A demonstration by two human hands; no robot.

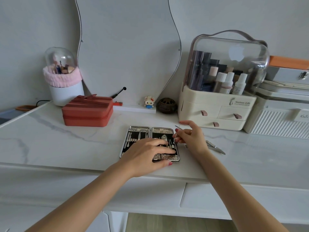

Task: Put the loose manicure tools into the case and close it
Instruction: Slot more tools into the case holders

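Case [149, 143]: the landmark; it lies open and flat near the front edge of the marble table [66, 144], both halves facing up, most elastic loops already filled with tools.

Left half of case: tools sit in a row under the straps; nothing touches them, so little risk here unless the case gets shoved.

Left hand [147, 155]: lies flat, fingers spread, over the lower middle and right half of the case, pressing on it and gripping nothing. If that hand lifts or slides, I judge the case could skid on the smooth table, and its fingers may hide the free loop.

Thin tool [175, 135]: a slim metal pick, held tilted over the right half of the case, its lower tip down among the seated tools. The tip could miss its loop, catch a neighbour and drag it out, or slip sideways.

Right hand [192, 136]: at the right edge of the case, thumb and fingers pinched on the thin tool. A pinch this light on smooth metal may let it twist or drop.

Loose clippers [215, 147]: on the table, right of the case, behind the right wrist, not yet stowed. The wrist could knock them further off; closing the case now would leave them out.
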